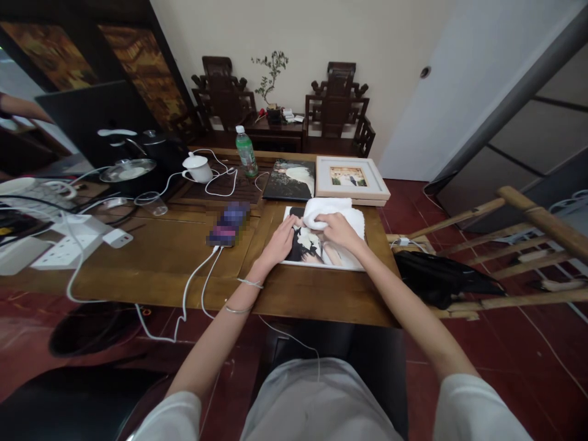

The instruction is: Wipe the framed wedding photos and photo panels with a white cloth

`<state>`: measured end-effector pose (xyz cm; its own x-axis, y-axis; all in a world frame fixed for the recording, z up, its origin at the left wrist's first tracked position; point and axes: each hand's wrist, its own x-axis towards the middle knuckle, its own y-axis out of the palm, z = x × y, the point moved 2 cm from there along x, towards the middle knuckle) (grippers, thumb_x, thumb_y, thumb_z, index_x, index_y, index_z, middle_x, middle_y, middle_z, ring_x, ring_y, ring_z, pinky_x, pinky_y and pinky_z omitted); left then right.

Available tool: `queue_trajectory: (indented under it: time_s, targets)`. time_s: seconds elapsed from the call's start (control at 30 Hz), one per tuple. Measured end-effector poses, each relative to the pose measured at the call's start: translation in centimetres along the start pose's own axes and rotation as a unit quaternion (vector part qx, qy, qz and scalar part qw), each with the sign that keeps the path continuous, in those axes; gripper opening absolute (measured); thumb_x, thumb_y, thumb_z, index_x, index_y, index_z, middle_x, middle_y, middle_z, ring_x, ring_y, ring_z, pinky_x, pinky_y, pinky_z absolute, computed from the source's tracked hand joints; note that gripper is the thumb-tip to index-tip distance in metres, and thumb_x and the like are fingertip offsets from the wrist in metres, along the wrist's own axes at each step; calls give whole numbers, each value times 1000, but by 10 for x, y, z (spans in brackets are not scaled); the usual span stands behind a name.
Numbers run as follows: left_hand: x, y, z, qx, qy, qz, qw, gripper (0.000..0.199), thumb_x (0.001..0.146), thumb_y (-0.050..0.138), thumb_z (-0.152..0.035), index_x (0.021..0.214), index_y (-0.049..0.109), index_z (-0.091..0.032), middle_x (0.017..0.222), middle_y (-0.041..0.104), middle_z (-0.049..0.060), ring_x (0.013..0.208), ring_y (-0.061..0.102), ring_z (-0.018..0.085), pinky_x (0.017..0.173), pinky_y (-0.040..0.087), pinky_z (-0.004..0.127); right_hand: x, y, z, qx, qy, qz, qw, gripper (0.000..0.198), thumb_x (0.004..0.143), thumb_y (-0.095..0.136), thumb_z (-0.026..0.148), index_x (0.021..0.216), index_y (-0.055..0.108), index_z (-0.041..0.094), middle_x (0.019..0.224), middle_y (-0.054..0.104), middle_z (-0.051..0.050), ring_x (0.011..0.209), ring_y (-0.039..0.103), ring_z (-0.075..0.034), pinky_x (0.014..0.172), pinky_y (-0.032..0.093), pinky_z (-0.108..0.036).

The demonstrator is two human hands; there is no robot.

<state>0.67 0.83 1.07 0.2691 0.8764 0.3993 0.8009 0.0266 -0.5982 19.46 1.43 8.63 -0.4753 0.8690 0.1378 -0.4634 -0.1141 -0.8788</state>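
Note:
A photo panel with a dark-and-light picture lies flat on the wooden table in front of me. My left hand rests on its left edge, fingers stretched out and holding nothing. In my right hand is a bunched white towel, pressed onto the upper part of the panel. Towel and hand cover much of the panel's right side. Just beyond lie a dark photo panel and a white picture frame with a small photo in it.
Left of the panel lies a blurred-out phone with white cables. Farther back stand a green-labelled bottle and a white lidded cup. Power strips and a laptop are at left. A wooden rack stands right of the table.

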Motion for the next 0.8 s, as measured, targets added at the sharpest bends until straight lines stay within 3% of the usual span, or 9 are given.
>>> queue_trajectory:
  time_s: [0.07,0.2,0.3,0.43,0.53,0.6,0.7,0.8]
  targets:
    - [0,-4,-7,-23,-4,-26,999,50,98,26,-38,139,41,-15,148,40,9,139,32,19,117,23,38,3,9,10,-34,-14,10,999,49,69,42,0,106,68,18,110,69,-11,110,58,-26,96,37,-40]
    - [0,-12,-12,-58,-15,-73,996,56,98,19,-45,140,40,-14,148,39,8,140,28,20,117,21,38,-19,28,42,-56,-111,74,989,52,67,40,-3,108,65,17,127,58,-18,129,43,-30,104,24,-58]
    - [1,-13,-10,-51,-30,-83,995,58,98,15,-46,140,41,-13,147,40,9,140,28,20,117,21,39,-51,29,57,-29,-159,129,978,55,64,38,-5,105,65,19,129,57,-16,132,40,-26,107,20,-58]
    - [1,-8,-11,-14,-22,-45,999,60,97,23,-48,139,41,-10,147,39,13,139,30,21,117,22,39,-87,15,55,9,-147,161,976,60,59,37,-5,104,65,22,124,62,-9,127,46,-24,110,20,-54]
    - [-1,-4,-13,14,-7,-16,1000,57,96,30,-47,137,43,-10,147,39,14,139,31,22,116,23,40,-96,2,39,27,-122,146,981,58,58,35,-5,98,67,22,98,72,-3,102,63,-21,106,30,-45]
    - [-2,-3,-14,27,-5,1,1000,54,96,33,-45,136,44,-11,146,40,14,139,31,23,115,25,41,-93,-6,23,31,-103,115,987,55,57,34,-4,93,69,20,87,72,-2,86,66,-19,97,39,-36]
    - [-2,-2,-14,38,2,15,999,50,95,36,-41,134,47,-11,144,44,14,138,34,23,115,26,41,-75,-14,-3,15,-56,55,997,52,58,36,-1,93,70,17,90,73,-5,85,65,-20,84,44,-29]
    - [-1,-2,-12,45,16,15,999,47,95,38,-37,132,49,-10,143,45,14,137,36,23,115,27,42,-48,-16,-21,2,-20,-3,1000,53,62,38,0,102,69,16,103,72,-7,93,64,-23,82,44,-28]
